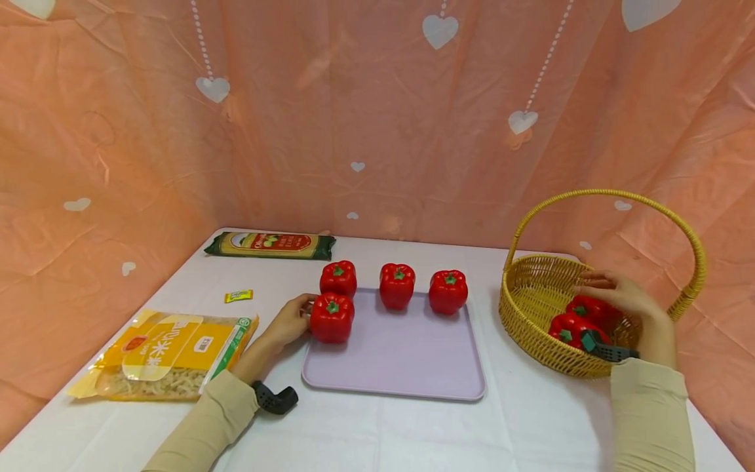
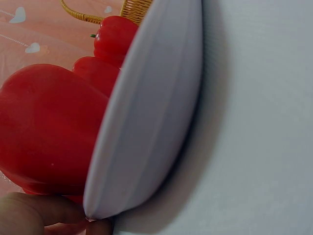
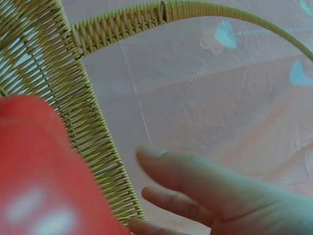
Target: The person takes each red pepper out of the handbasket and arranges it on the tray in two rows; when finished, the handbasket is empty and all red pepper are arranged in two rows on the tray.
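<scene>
Red bell peppers with green stems lie at a lavender tray (image 1: 401, 367). One red pepper (image 1: 332, 318) stands at its left edge, with another pepper (image 1: 338, 279) behind it. Two more, a middle pepper (image 1: 397, 286) and a right pepper (image 1: 447, 292), stand along the far rim. My left hand (image 1: 289, 321) is at the tray's left edge, its fingertips (image 2: 54, 208) beside the front pepper and right at the rim. My right hand (image 1: 619, 294) reaches over a wicker basket (image 1: 531, 341), fingers extended, above two peppers (image 1: 575, 330) inside.
A yellow bag of dried food (image 1: 171, 354) lies on the white-covered table's left side, with a small yellow packet (image 1: 238, 296) beyond it. A green and red package (image 1: 271, 244) lies at the back. The basket's tall handle (image 1: 607, 193) arches above it. Peach curtains enclose the table.
</scene>
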`<action>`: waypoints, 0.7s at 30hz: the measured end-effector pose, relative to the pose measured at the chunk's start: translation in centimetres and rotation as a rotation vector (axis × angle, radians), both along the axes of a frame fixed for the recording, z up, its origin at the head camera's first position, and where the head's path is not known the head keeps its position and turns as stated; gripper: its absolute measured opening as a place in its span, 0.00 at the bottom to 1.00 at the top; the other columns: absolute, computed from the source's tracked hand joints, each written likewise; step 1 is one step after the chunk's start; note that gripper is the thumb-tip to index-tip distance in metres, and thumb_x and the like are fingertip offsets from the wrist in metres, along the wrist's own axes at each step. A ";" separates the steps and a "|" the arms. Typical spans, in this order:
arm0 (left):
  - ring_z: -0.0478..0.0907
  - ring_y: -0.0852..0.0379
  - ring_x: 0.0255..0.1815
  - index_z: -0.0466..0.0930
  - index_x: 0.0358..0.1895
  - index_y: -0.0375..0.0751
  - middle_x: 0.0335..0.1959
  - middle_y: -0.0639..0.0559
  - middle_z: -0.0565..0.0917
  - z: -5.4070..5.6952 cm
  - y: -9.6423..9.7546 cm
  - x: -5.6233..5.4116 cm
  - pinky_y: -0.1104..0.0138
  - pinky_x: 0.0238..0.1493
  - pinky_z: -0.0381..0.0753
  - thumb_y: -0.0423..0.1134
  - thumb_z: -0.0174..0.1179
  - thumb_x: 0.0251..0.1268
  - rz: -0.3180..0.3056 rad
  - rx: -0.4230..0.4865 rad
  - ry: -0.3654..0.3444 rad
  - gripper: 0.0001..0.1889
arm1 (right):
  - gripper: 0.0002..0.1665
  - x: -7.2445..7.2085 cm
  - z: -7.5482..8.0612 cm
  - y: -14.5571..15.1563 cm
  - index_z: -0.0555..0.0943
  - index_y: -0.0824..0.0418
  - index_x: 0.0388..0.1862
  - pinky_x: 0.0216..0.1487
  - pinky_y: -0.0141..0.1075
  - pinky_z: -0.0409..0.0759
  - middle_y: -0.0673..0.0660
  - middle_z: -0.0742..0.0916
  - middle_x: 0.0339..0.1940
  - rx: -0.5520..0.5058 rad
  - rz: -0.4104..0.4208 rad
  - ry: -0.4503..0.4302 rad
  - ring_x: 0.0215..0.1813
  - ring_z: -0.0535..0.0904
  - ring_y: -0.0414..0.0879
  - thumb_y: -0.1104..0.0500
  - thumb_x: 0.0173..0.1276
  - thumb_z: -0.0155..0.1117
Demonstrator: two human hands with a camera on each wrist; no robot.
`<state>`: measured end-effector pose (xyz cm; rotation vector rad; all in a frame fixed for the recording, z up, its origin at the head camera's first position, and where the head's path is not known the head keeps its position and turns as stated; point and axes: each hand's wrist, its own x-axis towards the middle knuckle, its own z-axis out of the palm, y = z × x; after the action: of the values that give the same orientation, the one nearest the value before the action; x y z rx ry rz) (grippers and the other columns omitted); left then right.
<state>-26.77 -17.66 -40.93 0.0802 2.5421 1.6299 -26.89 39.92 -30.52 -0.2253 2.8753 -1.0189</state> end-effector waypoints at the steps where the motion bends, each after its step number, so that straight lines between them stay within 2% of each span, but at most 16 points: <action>1: 0.69 0.48 0.41 0.65 0.61 0.30 0.46 0.38 0.71 0.0 0.0 0.0 0.66 0.34 0.76 0.22 0.48 0.55 0.002 0.001 -0.002 0.26 | 0.39 0.0 -0.1 0.1 0.56 0.76 0.66 0.56 0.52 0.68 0.80 0.67 0.61 -0.016 0.006 -0.017 0.58 0.69 0.58 0.50 0.69 0.54; 2: 0.69 0.48 0.41 0.65 0.61 0.30 0.46 0.38 0.71 0.0 0.0 0.0 0.66 0.34 0.76 0.22 0.48 0.55 0.003 0.000 -0.001 0.26 | 0.39 0.0 -0.2 0.1 0.55 0.77 0.67 0.55 0.53 0.68 0.80 0.67 0.61 -0.016 0.011 -0.023 0.58 0.67 0.62 0.50 0.69 0.54; 3: 0.69 0.48 0.41 0.66 0.61 0.30 0.46 0.38 0.71 0.0 0.1 0.0 0.66 0.34 0.76 0.22 0.48 0.55 0.004 0.000 -0.001 0.26 | 0.40 0.0 -0.3 0.2 0.54 0.77 0.67 0.55 0.52 0.68 0.80 0.67 0.61 -0.017 0.023 -0.024 0.58 0.68 0.60 0.51 0.69 0.54; 6: 0.69 0.48 0.41 0.65 0.61 0.30 0.46 0.38 0.71 0.0 0.0 0.0 0.66 0.34 0.76 0.22 0.48 0.55 0.003 -0.003 0.004 0.26 | 0.38 0.0 -0.4 0.6 0.56 0.78 0.65 0.49 0.33 0.73 0.80 0.68 0.59 0.003 0.068 0.014 0.50 0.73 0.37 0.55 0.68 0.56; 8: 0.69 0.49 0.41 0.65 0.61 0.30 0.46 0.38 0.71 0.0 0.0 0.0 0.66 0.34 0.76 0.22 0.48 0.55 0.008 -0.001 0.002 0.26 | 0.35 0.0 -0.5 0.8 0.59 0.78 0.63 0.41 0.24 0.71 0.79 0.70 0.57 0.025 0.106 0.055 0.45 0.69 0.27 0.58 0.66 0.58; 9: 0.69 0.49 0.41 0.65 0.61 0.30 0.46 0.38 0.71 0.1 0.0 0.0 0.66 0.34 0.76 0.22 0.47 0.55 0.008 -0.001 0.003 0.26 | 0.33 0.0 -0.6 1.0 0.60 0.78 0.62 0.40 0.23 0.70 0.79 0.71 0.57 0.025 0.123 0.068 0.45 0.69 0.27 0.60 0.66 0.58; 12: 0.69 0.49 0.40 0.65 0.61 0.29 0.46 0.38 0.71 0.1 0.0 0.1 0.67 0.33 0.76 0.21 0.47 0.54 0.002 0.002 0.007 0.26 | 0.31 0.0 -0.7 1.2 0.63 0.75 0.61 0.41 0.26 0.72 0.78 0.71 0.55 0.056 0.160 0.084 0.50 0.73 0.44 0.62 0.63 0.59; 14: 0.69 0.49 0.39 0.64 0.61 0.28 0.46 0.38 0.71 0.1 0.0 0.1 0.67 0.32 0.76 0.21 0.47 0.54 -0.004 0.003 0.008 0.27 | 0.32 -0.1 -0.7 1.3 0.62 0.74 0.62 0.44 0.33 0.72 0.79 0.70 0.56 0.082 0.167 0.062 0.53 0.71 0.57 0.62 0.63 0.60; 16: 0.69 0.50 0.39 0.64 0.61 0.28 0.46 0.38 0.71 0.1 0.0 0.2 0.67 0.32 0.76 0.21 0.46 0.54 -0.004 0.003 0.010 0.27 | 0.35 -0.1 -0.7 1.3 0.59 0.74 0.64 0.47 0.41 0.72 0.80 0.67 0.57 0.081 0.164 0.004 0.55 0.65 0.67 0.61 0.63 0.59; 19: 0.69 0.49 0.39 0.65 0.61 0.29 0.46 0.37 0.71 0.2 0.0 0.2 0.67 0.32 0.76 0.21 0.46 0.54 -0.002 0.000 0.007 0.27 | 0.40 -0.2 -0.7 1.3 0.52 0.76 0.67 0.49 0.53 0.69 0.82 0.61 0.59 0.076 0.141 -0.087 0.55 0.60 0.71 0.62 0.62 0.58; 21: 0.70 0.49 0.39 0.65 0.61 0.29 0.46 0.37 0.71 0.2 0.0 0.2 0.67 0.32 0.76 0.20 0.45 0.54 -0.001 -0.001 0.004 0.27 | 0.42 -0.2 -0.7 1.3 0.49 0.76 0.68 0.50 0.55 0.68 0.81 0.59 0.59 0.060 0.114 -0.155 0.54 0.59 0.70 0.62 0.62 0.58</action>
<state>-26.57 -17.61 -40.70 0.0841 2.5451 1.6304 -27.06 41.21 -31.21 -0.2882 2.7148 -0.8881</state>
